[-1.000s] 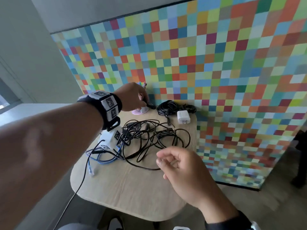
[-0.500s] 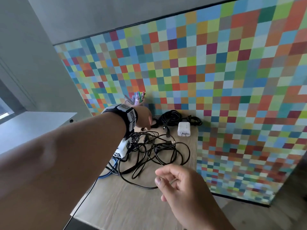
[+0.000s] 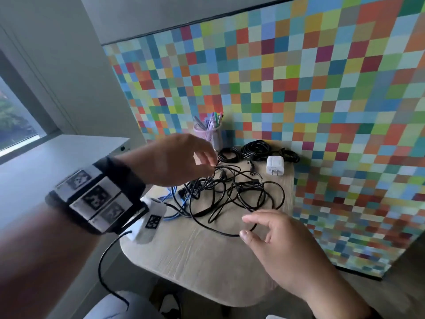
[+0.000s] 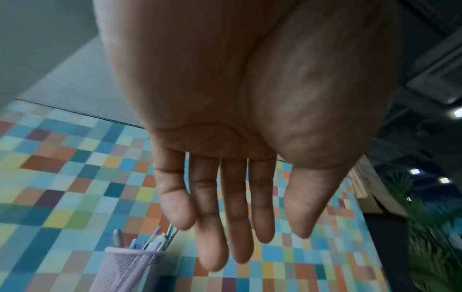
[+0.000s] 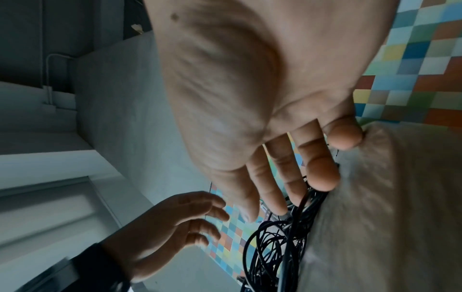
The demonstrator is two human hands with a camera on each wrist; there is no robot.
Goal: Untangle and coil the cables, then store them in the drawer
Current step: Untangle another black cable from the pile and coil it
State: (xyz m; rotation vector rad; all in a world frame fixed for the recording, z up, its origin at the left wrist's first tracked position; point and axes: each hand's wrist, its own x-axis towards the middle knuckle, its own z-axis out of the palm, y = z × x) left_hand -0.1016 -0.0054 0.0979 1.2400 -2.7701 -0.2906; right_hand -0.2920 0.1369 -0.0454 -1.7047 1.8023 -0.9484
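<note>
Both hands hover with fingers spread, holding nothing: left hand [image 3: 174, 160] at ten o'clock, right hand [image 3: 276, 238] at five o'clock of the tangled black cables [image 3: 230, 192] on the table [image 3: 207, 268]. Best to find one loose plug end first.

We took this for an office or study corner. A small wooden table [image 3: 207, 261] stood against a partition of coloured squares [image 3: 299, 77], and beyond the fingertips of the left hand [image 3: 174, 160] we saw a lilac mesh pen cup [image 3: 208, 132]. A white desk [image 3: 57, 162] ran under a window [image 3: 16, 120], and recessed ceiling lights [image 4: 415, 171] showed in the left wrist view.
</note>
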